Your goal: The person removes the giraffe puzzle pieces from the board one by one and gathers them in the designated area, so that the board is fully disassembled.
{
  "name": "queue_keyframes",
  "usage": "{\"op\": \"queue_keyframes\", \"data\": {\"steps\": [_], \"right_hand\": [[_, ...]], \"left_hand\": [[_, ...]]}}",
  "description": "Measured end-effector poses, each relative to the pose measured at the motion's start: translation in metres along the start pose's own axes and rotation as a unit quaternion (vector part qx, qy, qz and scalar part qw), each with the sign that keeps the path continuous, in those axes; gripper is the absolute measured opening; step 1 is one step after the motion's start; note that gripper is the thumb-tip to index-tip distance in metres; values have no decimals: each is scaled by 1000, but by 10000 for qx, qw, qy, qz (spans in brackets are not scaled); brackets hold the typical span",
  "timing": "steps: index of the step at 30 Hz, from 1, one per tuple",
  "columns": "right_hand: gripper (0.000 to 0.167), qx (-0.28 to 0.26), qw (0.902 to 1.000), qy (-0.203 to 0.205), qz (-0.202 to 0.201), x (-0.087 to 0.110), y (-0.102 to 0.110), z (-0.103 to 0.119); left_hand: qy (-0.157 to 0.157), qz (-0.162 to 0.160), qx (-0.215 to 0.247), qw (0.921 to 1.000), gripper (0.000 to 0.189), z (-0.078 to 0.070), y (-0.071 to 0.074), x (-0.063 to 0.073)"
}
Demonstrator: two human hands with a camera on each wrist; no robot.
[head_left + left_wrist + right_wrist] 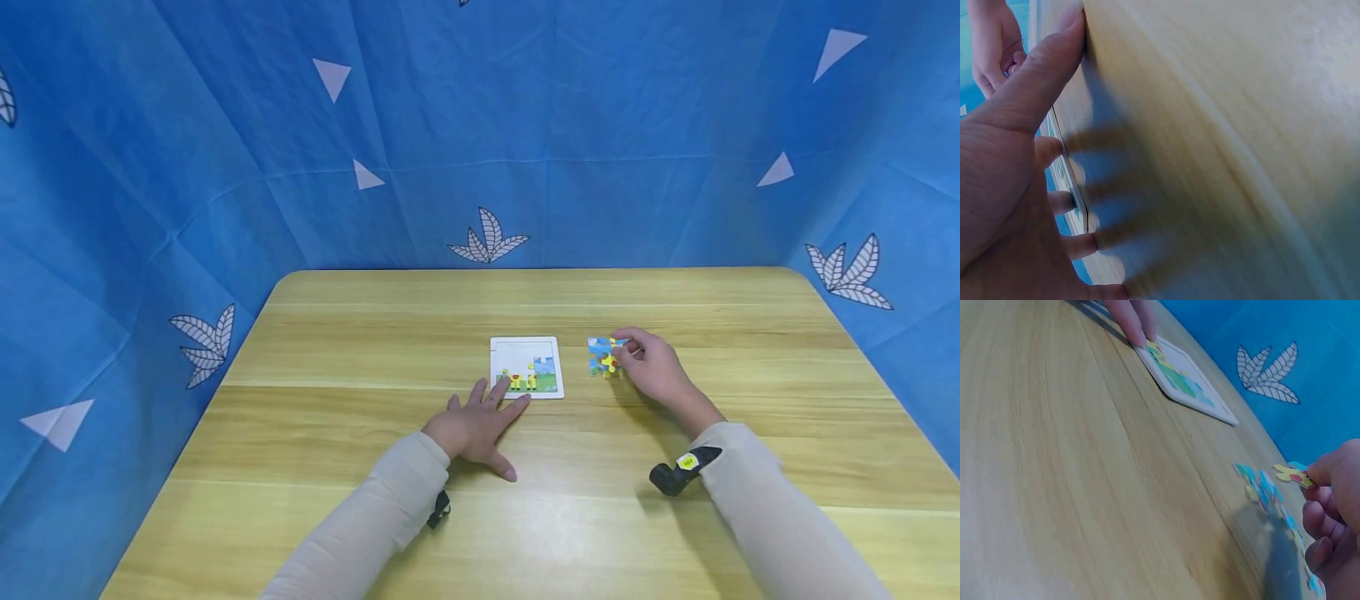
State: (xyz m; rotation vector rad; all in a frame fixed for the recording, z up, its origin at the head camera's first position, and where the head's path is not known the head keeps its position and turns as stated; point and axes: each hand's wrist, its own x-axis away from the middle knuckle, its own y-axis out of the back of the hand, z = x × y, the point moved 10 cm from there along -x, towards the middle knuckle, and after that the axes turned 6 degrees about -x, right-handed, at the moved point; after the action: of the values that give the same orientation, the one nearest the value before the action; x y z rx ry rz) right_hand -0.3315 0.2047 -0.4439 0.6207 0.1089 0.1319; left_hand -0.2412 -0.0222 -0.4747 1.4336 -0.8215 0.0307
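Note:
A white puzzle tray [525,343] lies on the table, its lower part filled with green, yellow and blue jigsaw pieces and its upper part bare white. My left hand [476,429] is spread wide, with fingertips on the tray's near edge; in the right wrist view two of its fingers touch the tray [1175,394] at the near corner. Between thumb and forefinger, my right hand [654,367] pinches a yellow, blue and red puzzle piece [1294,475]. It is held just above a group of loose puzzle pieces [597,354] to the right of the tray, partly covered by the fingers.
The wooden table [375,333] has a light yellow grain. A blue curtain [600,125] with white leaves and triangles hangs behind it and along both sides. A black wrist camera [678,473] sticks out from the right sleeve, close above the tabletop.

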Motion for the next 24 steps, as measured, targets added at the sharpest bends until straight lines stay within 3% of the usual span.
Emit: {"op": "queue_keyframes", "data": {"steps": [14, 24], "right_hand": [[32, 246, 9990, -352, -90, 16, 13, -23], [27, 661, 9970, -175, -361, 17, 15, -26]], "left_hand": [[-39, -13, 74, 10000, 111, -1, 1, 2], [-11, 15, 90, 10000, 111, -1, 1, 1]]}}
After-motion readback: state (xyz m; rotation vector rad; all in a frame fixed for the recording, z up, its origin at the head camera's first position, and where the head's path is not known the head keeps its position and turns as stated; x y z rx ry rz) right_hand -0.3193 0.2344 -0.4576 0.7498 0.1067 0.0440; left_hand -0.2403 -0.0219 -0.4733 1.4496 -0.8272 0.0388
